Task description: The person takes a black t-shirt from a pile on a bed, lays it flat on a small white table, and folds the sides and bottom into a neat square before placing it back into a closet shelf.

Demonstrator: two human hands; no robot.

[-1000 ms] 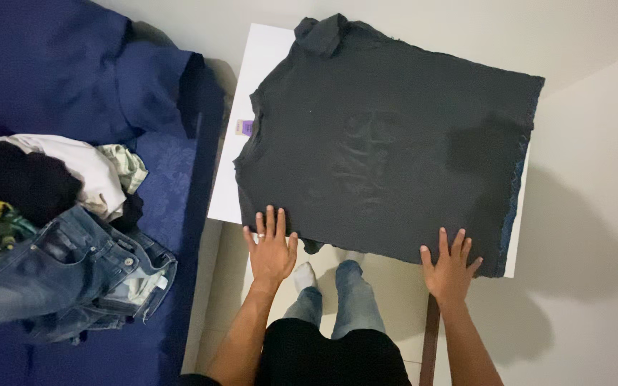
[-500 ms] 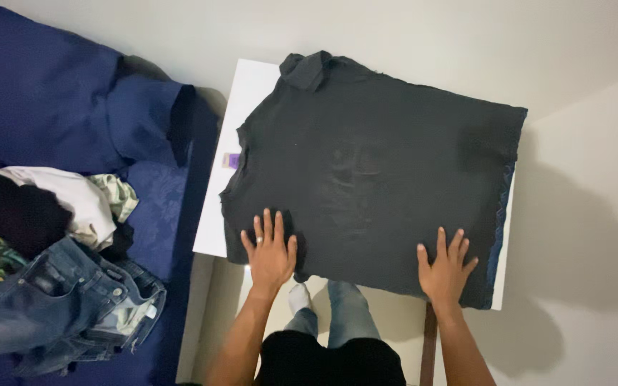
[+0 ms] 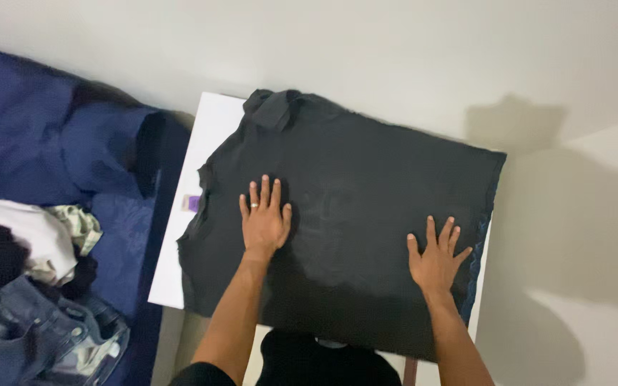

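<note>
A dark shirt point(image 3: 366, 214) lies spread flat on a white table point(image 3: 212, 129), covering most of it. The left hand point(image 3: 265, 221) rests flat on the shirt, near its left side, with the fingers point(image 3: 264, 194) spread wide and holding nothing. A ring sits on one finger. The right hand point(image 3: 436, 259) lies flat on the shirt too, close to its right edge, fingers spread wide and pointing away from the person. The shirt is under both hands. Its collar point(image 3: 273, 107) is bunched at the far left corner. A small purple tag point(image 3: 192, 203) pokes out on the left. To the left is a bed point(image 3: 51, 143) with blue covers and a pile of clothes point(image 3: 30, 286), with jeans point(image 3: 37, 343) on it.
</note>
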